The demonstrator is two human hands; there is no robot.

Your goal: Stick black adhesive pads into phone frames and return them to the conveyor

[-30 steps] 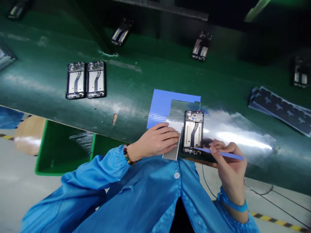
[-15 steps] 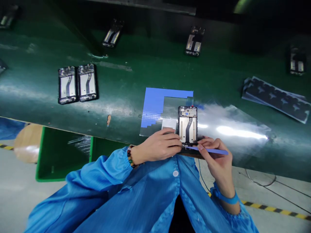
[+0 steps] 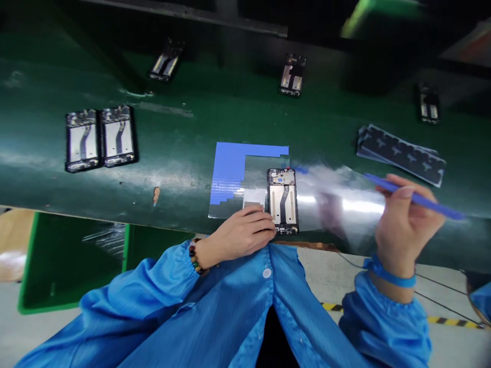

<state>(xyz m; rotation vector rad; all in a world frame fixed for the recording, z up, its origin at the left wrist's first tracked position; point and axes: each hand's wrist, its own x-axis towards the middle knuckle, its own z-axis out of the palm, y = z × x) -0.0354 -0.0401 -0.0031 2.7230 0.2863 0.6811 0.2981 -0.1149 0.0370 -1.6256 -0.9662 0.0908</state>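
A phone frame (image 3: 283, 200) is laid flat on the green worktop (image 3: 184, 133), close to its near edge, with the open inner side turned up. It is placed on a shiny clear sheet (image 3: 345, 199), at the right border of a blue mat (image 3: 230, 163). The left hand (image 3: 245, 232) is rested just at the left of the frame, near its near corner; the fingers (image 3: 263, 225) are held together and bent, touching the frame's left side, and nothing is gripped by them. The right hand (image 3: 406, 220) is raised at the right, well apart from the frame, and is closed on a thin blue stick (image 3: 418, 197), which is held like a pen and points to the far left. It is seen blurred.

Farther left on the worktop, two more phone frames (image 3: 100, 138) are laid side by side, touching. Three single frames are seen along the far side, in shadow. At the far right a stack of dark sheets (image 3: 401, 153) is lying. Under the worktop, at the near left, a green bin (image 3: 72, 255) is seen.
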